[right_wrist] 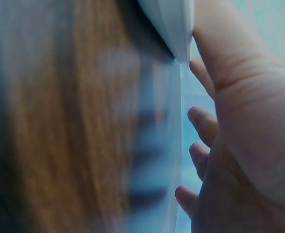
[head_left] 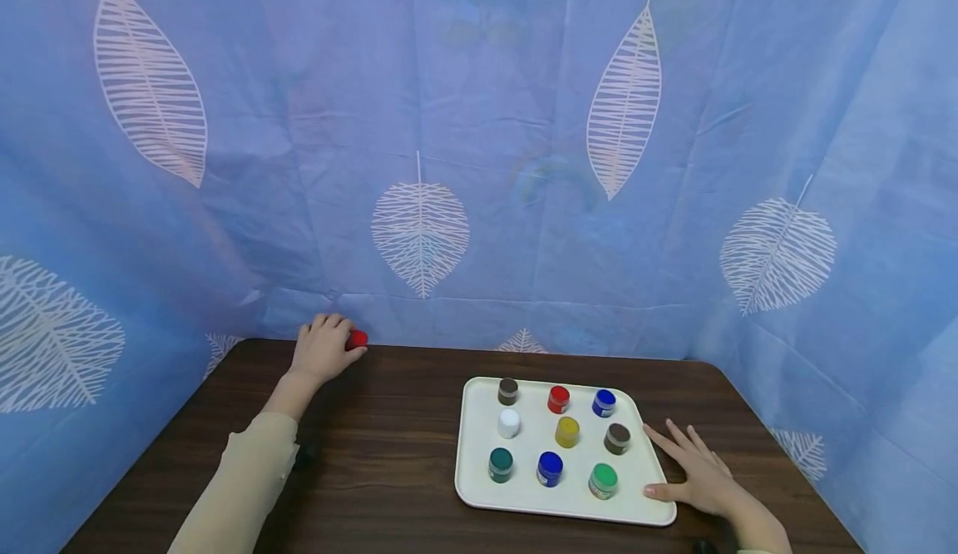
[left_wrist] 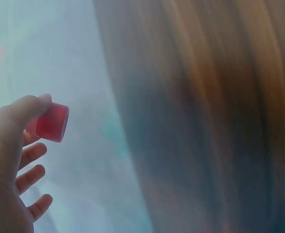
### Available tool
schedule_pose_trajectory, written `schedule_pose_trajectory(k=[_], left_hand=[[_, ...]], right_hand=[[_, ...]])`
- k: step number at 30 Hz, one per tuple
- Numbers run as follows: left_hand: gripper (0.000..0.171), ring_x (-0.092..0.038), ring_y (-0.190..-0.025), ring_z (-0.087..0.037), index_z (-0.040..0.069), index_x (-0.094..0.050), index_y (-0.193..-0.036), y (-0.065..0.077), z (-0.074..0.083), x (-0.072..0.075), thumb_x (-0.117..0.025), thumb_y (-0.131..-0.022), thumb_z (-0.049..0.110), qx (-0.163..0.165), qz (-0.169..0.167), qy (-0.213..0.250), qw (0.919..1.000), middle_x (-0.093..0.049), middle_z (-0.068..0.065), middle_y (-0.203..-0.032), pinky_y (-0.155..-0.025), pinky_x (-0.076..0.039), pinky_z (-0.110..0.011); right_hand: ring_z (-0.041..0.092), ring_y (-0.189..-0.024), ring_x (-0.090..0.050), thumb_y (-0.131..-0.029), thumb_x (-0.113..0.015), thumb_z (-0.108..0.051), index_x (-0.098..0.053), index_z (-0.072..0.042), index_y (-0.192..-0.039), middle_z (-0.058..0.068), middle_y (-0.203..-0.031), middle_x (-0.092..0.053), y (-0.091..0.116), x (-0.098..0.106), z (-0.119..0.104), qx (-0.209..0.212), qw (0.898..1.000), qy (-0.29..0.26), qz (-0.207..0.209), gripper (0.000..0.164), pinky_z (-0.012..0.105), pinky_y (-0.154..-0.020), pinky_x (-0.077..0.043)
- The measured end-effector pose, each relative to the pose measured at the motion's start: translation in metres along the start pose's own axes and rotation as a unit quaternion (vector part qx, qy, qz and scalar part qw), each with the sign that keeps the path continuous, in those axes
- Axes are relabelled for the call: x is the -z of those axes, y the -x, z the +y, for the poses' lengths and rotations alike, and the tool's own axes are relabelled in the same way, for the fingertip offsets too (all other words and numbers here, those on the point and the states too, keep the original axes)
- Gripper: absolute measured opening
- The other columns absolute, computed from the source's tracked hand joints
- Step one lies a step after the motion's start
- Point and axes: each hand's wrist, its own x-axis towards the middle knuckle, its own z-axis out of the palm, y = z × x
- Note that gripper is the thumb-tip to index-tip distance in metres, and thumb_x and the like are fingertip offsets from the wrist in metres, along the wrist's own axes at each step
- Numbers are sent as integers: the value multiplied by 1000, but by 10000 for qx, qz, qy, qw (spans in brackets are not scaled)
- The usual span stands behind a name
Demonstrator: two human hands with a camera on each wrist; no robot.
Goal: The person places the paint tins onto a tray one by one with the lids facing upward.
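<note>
My left hand (head_left: 323,350) is at the far left edge of the table, pinching a small red paint jar (head_left: 358,338) between thumb and index finger. In the left wrist view the red jar (left_wrist: 53,122) tilts sideways, its base partly hidden by the thumb, while the other fingers are held apart from it. At the right, my right hand (head_left: 702,472) has its fingers spread, with the thumb and a fingertip on the right rim of a white tray (head_left: 476,450). The right wrist view shows the thumb against the side of the tray (right_wrist: 174,24).
Several paint jars stand in rows on the tray, among them a white jar (head_left: 509,423), a yellow jar (head_left: 567,432) and a light green jar (head_left: 603,481). The dark wooden table (head_left: 389,454) meets a blue leaf-patterned curtain (head_left: 509,246) at its back edge.
</note>
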Motion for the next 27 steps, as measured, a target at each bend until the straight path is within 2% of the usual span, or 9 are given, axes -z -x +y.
schedule_pose_trajectory(k=[6, 12, 17, 21, 27], left_hand=[[46, -51, -116, -35, 10, -65, -111, 5, 36, 15, -72, -84, 46, -314, 596, 220, 9975, -62, -12, -118, -92, -40, -58], [42, -53, -112, -31, 13, -67, -106, 10, 79, 25, -74, -82, 48, -558, 1001, 609, 9915, -65, -8, -114, -89, -43, -55], [43, -54, -111, -26, 16, -67, -108, 14, 120, 27, -73, -83, 50, -754, 1090, 959, 9865, -66, -4, -113, -90, -44, -52], [44, -54, -111, -24, 17, -67, -110, 17, 152, 29, -71, -83, 52, -883, 1052, 1056, 9849, -65, -3, -114, -92, -45, -50], [45, -55, -111, -22, 19, -67, -111, 24, 190, 31, -70, -83, 53, -1014, 1033, 1251, 9815, -65, 0, -115, -93, -46, -46]], right_hand=[[72, -131, -14, -81, -73, -48, -36, -11, -150, 41, -150, -21, 3, 1, -1, 68, 9999, -88, 41, 87, 87, -86, -20], [73, -130, -12, -82, -72, -47, -36, -8, -149, 42, -150, -19, 6, 0, 2, 40, 9999, -138, -26, 86, 87, -85, -20], [73, -130, -13, -82, -72, -49, -38, -11, -149, 42, -149, -20, 6, 1, 6, -41, 10000, -65, -20, 85, 87, -85, -18], [73, -130, -13, -81, -72, -50, -38, -8, -148, 42, -149, -21, 6, 1, 5, -44, 10000, 3, -23, 85, 87, -85, -19], [72, -130, -13, -82, -71, -50, -38, -9, -148, 41, -150, -21, 4, -1, 4, -43, 10000, 68, -31, 85, 87, -85, -19]])
